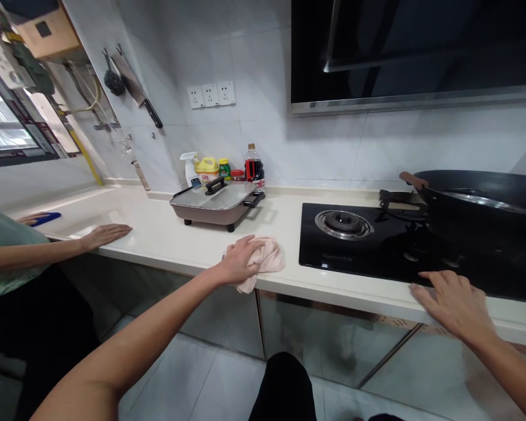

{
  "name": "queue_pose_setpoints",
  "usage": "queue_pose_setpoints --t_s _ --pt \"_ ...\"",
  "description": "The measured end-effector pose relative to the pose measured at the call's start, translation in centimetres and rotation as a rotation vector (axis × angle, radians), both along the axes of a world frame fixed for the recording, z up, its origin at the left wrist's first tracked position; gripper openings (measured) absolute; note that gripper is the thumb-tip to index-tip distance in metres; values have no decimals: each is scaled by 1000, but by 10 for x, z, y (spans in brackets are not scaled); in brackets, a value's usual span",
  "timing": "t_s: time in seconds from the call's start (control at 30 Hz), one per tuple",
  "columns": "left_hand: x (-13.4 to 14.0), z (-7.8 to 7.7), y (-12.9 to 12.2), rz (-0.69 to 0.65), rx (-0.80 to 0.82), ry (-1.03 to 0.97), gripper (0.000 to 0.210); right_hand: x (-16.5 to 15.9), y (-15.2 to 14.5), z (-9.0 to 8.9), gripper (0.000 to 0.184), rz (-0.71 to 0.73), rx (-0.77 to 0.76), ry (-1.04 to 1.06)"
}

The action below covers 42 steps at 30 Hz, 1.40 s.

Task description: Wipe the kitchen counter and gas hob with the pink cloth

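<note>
My left hand [240, 261] presses a pale pink cloth [269, 255] onto the white countertop [284, 202], its fingers bent over the bunched fabric. One corner of the cloth hangs over the counter's front edge. Behind it stands an electric pan [208, 214] with a glass lid. To the right, my right hand [458, 301] rests on the counter's front edge, open and holding nothing, its fingertips by the black gas stove [377, 257].
A large black wok [477, 204] sits on the stove's right side. Bottles, among them a dark sauce bottle [254, 166], stand behind the pan. At the left a co-worker's hand [107, 235] lies on the counter; their other hand is by a blue object [47, 218]. A cleaver [135, 88] hangs on the wall.
</note>
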<state>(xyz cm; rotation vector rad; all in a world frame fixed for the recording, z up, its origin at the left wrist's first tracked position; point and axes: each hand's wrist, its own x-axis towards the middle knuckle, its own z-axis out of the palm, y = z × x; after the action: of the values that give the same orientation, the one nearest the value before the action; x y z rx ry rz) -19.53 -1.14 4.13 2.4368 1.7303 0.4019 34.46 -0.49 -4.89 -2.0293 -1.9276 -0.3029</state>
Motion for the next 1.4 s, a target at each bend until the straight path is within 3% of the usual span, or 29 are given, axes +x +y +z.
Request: queue_pose_setpoints --t_s 0.1,0.2,0.33,0.47,0.6,0.77,0.93,1.07,1.23,1.4 --pt "-10 -2 -13 67 -100 -80 78 -1 0 -1 72 -4 12 9" --pt "-2 -6 -19 137 -176 -158 82 1 1 -2 73 4 16 20" --pt "23 -14 1 328 -167 -97 84 4 1 -5 70 12 38 11" --pt "32 -17 53 384 -97 -41 96 6 1 -8 66 22 80 15" --pt "24 -14 115 470 -65 -27 94 4 0 -8 66 31 93 14" --pt "24 -15 189 449 -18 -60 90 1 -1 -4 66 16 86 16" --pt "50 -17 256 460 -9 -148 97 0 -1 -2 63 30 96 -18" --pt "83 -14 294 449 -13 -142 103 2 0 -3 56 36 96 -10" --pt "114 -14 300 348 5 -82 84 5 1 -4 57 35 76 -16" --pt "117 -17 255 291 6 -175 70 4 2 -1 54 9 30 16"
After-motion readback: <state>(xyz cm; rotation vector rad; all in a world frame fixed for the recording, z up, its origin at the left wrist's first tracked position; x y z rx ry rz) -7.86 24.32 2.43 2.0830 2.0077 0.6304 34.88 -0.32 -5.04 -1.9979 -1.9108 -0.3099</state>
